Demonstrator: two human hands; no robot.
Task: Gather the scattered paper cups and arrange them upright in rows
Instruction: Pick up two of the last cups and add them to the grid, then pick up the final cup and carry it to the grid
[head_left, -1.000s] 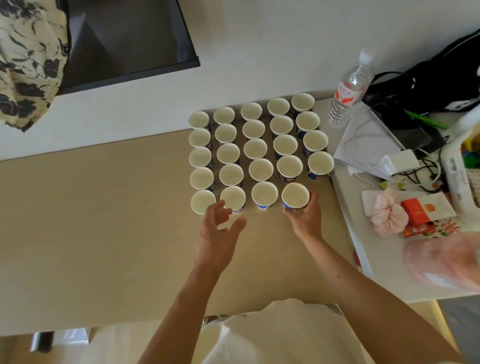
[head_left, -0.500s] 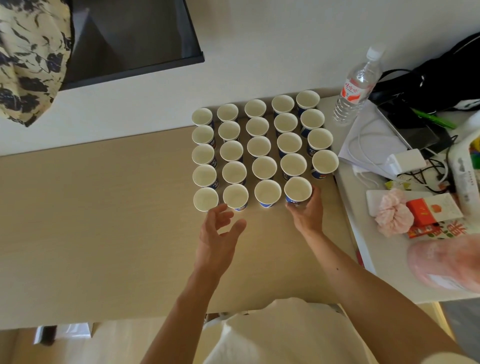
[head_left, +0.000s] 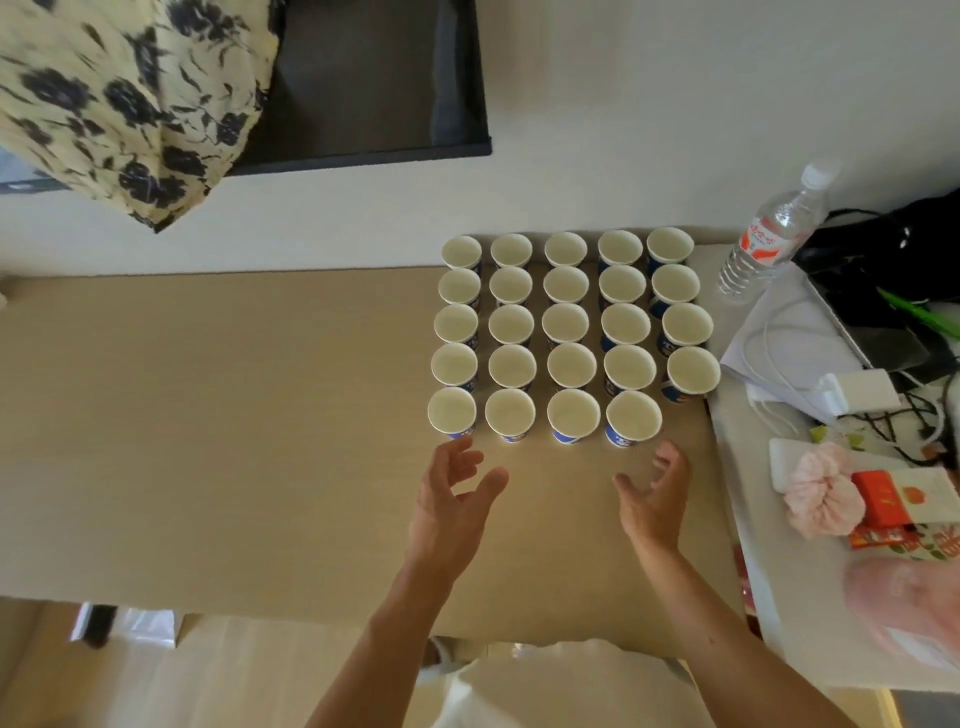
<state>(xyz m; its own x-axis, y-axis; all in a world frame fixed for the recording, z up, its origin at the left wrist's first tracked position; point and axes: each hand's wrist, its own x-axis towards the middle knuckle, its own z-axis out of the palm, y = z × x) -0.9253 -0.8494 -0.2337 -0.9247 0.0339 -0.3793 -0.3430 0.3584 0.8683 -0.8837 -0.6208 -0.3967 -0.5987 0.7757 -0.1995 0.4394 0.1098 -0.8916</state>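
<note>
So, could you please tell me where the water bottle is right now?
In the head view the water bottle stands at the upper right, near the wall, just right of the last paper cup in the back row.

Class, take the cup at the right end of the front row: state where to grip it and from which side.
Pinch the front-row end cup round its side wall below the rim, coming from the near right with the right hand: neighbours crowd its left and back; near and right are free.

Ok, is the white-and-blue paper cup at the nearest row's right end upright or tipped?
Upright: the white-and-blue paper cup shows its round open mouth facing up.
</note>
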